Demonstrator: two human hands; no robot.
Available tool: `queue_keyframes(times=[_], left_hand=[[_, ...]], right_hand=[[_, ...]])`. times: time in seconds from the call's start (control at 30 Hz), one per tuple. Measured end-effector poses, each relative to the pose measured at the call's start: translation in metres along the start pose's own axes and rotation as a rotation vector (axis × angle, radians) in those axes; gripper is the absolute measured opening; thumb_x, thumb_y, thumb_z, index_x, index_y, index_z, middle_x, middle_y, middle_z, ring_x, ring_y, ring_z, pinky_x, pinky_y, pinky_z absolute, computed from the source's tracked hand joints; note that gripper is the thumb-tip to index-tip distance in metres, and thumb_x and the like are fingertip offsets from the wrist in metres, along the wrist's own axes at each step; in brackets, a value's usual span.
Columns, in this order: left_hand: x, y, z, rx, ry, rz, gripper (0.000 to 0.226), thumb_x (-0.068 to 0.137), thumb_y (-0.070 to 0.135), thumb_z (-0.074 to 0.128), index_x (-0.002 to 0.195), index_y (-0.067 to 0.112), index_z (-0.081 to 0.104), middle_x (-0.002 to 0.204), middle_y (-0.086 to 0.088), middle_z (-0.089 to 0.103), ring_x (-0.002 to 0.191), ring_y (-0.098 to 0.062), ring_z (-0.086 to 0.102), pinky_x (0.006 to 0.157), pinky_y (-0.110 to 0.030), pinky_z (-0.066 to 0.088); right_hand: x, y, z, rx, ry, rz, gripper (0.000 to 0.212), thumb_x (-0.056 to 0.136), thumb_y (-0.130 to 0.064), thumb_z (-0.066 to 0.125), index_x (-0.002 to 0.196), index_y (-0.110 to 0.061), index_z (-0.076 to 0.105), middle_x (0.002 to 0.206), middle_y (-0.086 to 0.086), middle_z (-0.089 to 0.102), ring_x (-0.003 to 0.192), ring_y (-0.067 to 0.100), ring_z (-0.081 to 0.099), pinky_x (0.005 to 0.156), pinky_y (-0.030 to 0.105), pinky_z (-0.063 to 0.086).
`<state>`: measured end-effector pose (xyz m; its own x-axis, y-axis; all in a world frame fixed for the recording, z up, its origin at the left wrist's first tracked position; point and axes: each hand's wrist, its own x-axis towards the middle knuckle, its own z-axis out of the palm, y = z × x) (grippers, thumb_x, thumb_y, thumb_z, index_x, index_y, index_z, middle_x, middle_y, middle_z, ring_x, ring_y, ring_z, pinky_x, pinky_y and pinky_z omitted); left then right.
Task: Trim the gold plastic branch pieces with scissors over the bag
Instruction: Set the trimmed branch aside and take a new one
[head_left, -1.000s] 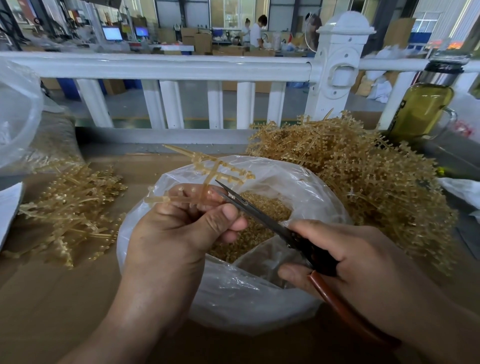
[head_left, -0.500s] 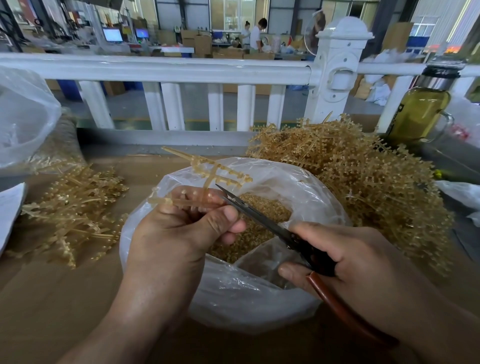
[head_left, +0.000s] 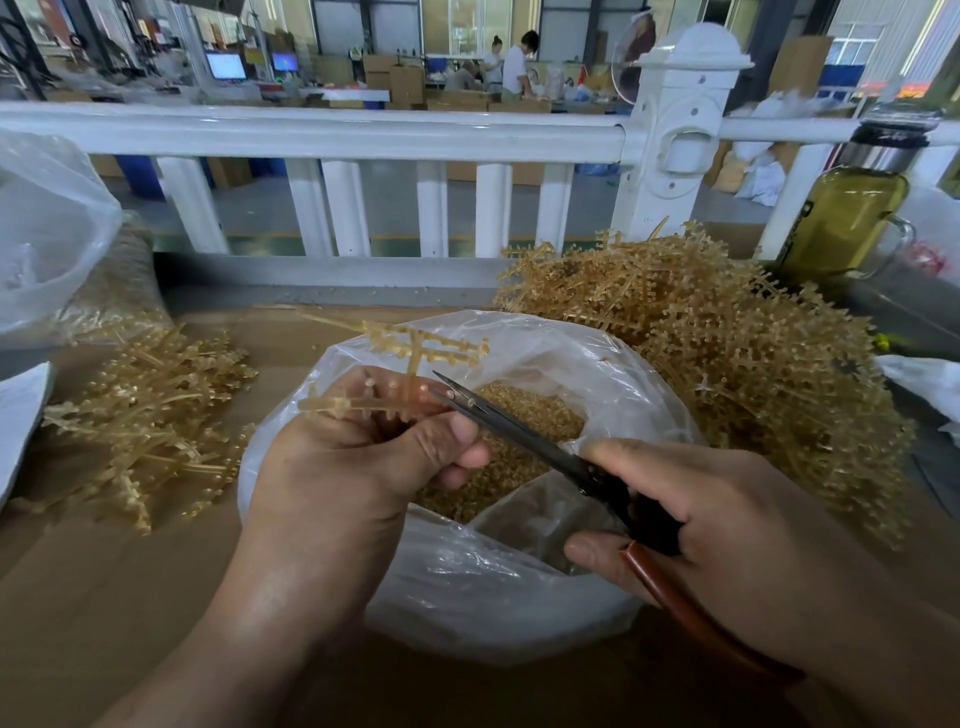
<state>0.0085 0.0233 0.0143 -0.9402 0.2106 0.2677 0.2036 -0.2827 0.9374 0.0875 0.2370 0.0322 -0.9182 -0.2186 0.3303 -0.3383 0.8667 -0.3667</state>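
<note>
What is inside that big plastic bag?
A heap of tiny gold cut-off bits lies inside the plastic bag. The left hand and scissors cover part of it, so how deep it goes is hidden.

Gold branch piece (head_left: 415, 345), black scissors (head_left: 545, 452) with a red-brown handle, white railing (head_left: 311, 132).

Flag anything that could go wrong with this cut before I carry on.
1. The tips of the scissors sit right against the fingertips of the left hand, where it pinches the branch piece. A snip here could nick a finger.
2. The far end of the branch piece reaches over the back rim of the bag. Bits cut there may fall outside onto the cardboard.
</note>
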Motion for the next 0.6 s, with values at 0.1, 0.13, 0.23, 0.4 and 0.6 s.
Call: queue_keyframes(times=[0.1, 0.13, 0.23, 0.4, 0.6], left_hand=[[-0.0010, 0.0012, -0.0006, 0.020, 0.002, 0.004, 0.029, 0.061, 0.026, 0.079, 0.082, 0.008, 0.070, 0.072, -0.015, 0.073, 0.066, -0.020, 0.072, 0.057, -0.020, 0.055], [-0.0008, 0.0021, -0.0005, 0.023, -0.007, 0.003, 0.028, 0.060, 0.028, 0.080, 0.081, 0.011, 0.071, 0.072, -0.015, 0.073, 0.067, -0.020, 0.072, 0.057, -0.021, 0.055], [0.0011, 0.0020, -0.0014, 0.041, -0.044, 0.011, 0.026, 0.058, 0.021, 0.091, 0.076, 0.020, 0.073, 0.072, -0.015, 0.073, 0.068, -0.022, 0.072, 0.057, -0.023, 0.054], [0.0017, 0.0012, -0.0025, 0.044, -0.051, 0.016, 0.017, 0.064, 0.026, 0.087, 0.075, 0.025, 0.074, 0.071, -0.014, 0.073, 0.067, -0.022, 0.072, 0.057, -0.023, 0.054], [0.0017, 0.0037, -0.0008, 0.057, -0.062, 0.010, 0.018, 0.060, 0.033, 0.083, 0.074, 0.024, 0.077, 0.070, -0.011, 0.073, 0.066, -0.019, 0.072, 0.056, -0.020, 0.053]], right_hand=[[-0.0002, 0.0001, 0.0005, 0.003, 0.004, 0.001, 0.036, 0.082, -0.065, 0.057, 0.100, -0.034, 0.064, 0.069, -0.022, 0.051, 0.065, -0.005, 0.053, 0.056, 0.008, 0.036], [-0.0001, 0.0000, 0.0005, -0.001, 0.007, -0.002, 0.036, 0.083, -0.064, 0.056, 0.098, -0.033, 0.064, 0.069, -0.022, 0.050, 0.064, -0.005, 0.052, 0.056, 0.007, 0.035], [0.0000, 0.0007, -0.0003, -0.020, 0.015, 0.001, 0.039, 0.083, -0.065, 0.055, 0.097, -0.031, 0.066, 0.068, -0.020, 0.051, 0.063, -0.003, 0.051, 0.056, 0.010, 0.036], [-0.0009, 0.0018, -0.0016, -0.012, 0.011, 0.003, 0.039, 0.083, -0.065, 0.054, 0.101, -0.033, 0.066, 0.070, -0.017, 0.055, 0.065, 0.002, 0.055, 0.057, 0.014, 0.040], [-0.0008, 0.0043, -0.0034, -0.010, 0.005, -0.007, 0.034, 0.084, -0.063, 0.057, 0.093, -0.031, 0.065, 0.068, -0.017, 0.054, 0.063, 0.002, 0.056, 0.052, 0.016, 0.040]])
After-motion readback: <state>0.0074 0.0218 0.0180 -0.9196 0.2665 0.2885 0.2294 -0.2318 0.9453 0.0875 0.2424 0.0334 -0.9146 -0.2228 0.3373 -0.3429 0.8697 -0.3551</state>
